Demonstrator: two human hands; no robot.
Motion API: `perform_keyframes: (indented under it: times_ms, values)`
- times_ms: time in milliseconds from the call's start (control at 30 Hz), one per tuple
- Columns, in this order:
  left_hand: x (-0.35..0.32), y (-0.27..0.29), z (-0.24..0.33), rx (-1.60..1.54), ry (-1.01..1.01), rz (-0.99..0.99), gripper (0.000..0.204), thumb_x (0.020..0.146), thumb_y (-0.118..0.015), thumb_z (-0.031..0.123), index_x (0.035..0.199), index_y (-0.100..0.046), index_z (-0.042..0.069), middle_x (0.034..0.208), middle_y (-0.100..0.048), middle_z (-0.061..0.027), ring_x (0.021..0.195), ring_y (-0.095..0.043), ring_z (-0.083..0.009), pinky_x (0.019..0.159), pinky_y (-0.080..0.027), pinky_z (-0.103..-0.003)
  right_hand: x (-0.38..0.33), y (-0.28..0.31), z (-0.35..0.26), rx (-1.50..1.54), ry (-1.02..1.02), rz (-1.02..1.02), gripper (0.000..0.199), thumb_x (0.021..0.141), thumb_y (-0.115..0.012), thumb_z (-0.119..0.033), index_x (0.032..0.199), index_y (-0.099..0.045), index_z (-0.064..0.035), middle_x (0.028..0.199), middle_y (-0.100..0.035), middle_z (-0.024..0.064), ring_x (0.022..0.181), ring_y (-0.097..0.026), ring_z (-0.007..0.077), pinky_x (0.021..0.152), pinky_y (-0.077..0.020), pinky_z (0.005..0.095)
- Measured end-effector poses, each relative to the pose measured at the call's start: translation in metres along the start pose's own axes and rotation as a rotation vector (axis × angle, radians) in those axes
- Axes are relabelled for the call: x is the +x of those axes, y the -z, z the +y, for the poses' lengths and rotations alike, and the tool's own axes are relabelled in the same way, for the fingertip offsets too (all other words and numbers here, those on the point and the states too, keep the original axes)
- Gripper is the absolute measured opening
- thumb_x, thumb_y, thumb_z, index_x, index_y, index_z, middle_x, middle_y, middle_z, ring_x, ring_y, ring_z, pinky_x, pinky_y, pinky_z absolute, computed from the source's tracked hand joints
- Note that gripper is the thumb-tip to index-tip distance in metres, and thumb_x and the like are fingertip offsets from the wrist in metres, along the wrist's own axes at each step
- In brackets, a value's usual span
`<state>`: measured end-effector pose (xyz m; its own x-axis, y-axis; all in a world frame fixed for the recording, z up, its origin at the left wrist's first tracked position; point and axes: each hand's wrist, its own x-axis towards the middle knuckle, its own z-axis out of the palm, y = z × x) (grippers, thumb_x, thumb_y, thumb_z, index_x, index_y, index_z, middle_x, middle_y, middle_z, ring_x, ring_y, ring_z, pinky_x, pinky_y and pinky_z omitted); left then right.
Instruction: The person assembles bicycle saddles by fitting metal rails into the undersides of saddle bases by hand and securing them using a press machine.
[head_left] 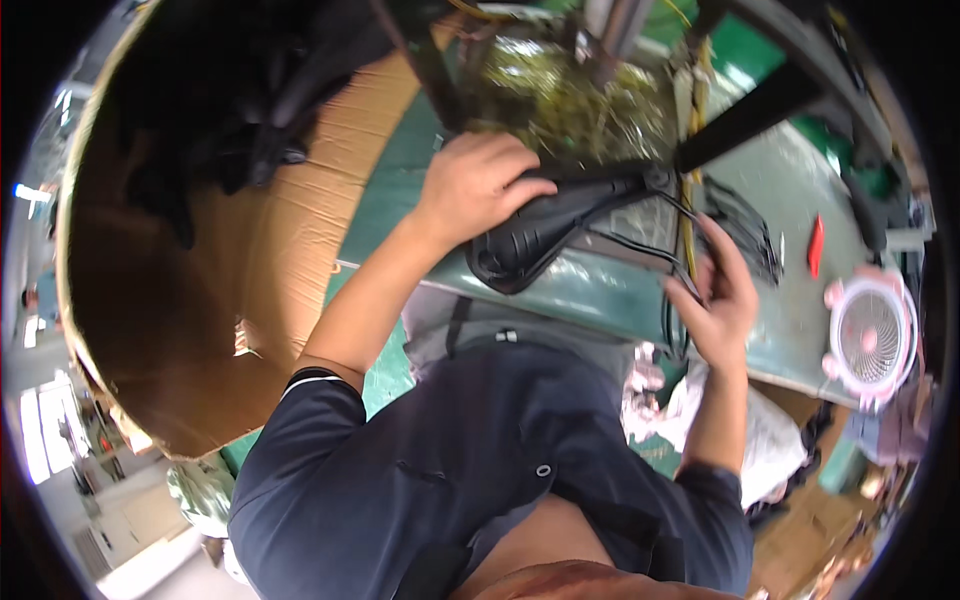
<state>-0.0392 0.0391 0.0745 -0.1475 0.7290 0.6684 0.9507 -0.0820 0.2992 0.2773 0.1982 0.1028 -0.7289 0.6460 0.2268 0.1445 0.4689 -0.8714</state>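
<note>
- Gripping from above, the left hand (482,186) clamps the black bicycle saddle (545,228) at the green workbench's (800,215) near edge.
- Right hand (722,290) pinches black cables (668,262) beside the saddle's right end.
- Pink fan (870,338) sits toward the bench's right corner.

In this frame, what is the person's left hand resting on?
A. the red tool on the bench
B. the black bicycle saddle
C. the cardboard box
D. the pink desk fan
B: the left hand lies on top of the black bicycle saddle, while the right hand grips black wires.
</note>
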Motion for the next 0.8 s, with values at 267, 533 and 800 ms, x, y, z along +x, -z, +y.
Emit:
perform_keyframes:
  times_ms: [267, 533, 800]
  values:
    - [-0.05, -0.019, -0.007, -0.377, 0.391, 0.235, 0.019, 0.101, -0.077, 0.016, 0.107, -0.077, -0.002, 0.115, -0.079, -0.0124, 0.104, -0.074, -0.0241, 0.096, -0.055, -0.033, 0.019, -0.066, 0.003, -0.112, 0.263, -0.081, 0.03, 0.09, -0.085, -0.007, 0.12, -0.083, -0.0075, 0.067, -0.051, 0.0042, 0.056, -0.05, 0.0166, 0.054, -0.0417, 0.0323]
    - [-0.066, -0.033, 0.003, -0.544, 0.585, 0.413, 0.028, 0.114, -0.062, 0.017, 0.112, -0.079, -0.006, 0.111, -0.081, -0.0126, 0.099, -0.072, -0.0174, 0.091, -0.055, -0.029, 0.03, -0.089, 0.013, -0.285, 0.387, -0.087, 0.021, 0.092, -0.082, -0.014, 0.113, -0.085, -0.0144, 0.068, -0.056, 0.0037, 0.054, -0.058, 0.0239, 0.051, -0.0466, 0.0375]
    - [-0.062, -0.037, 0.001, -0.453, 0.464, 0.445, 0.023, 0.11, -0.068, 0.013, 0.107, -0.081, -0.006, 0.103, -0.081, -0.0136, 0.094, -0.074, -0.021, 0.086, -0.056, -0.03, 0.04, -0.078, -0.015, -0.328, 0.518, -0.161, 0.023, 0.087, -0.085, -0.013, 0.111, -0.085, -0.0134, 0.067, -0.055, 0.0034, 0.055, -0.06, 0.0242, 0.05, -0.047, 0.0387]
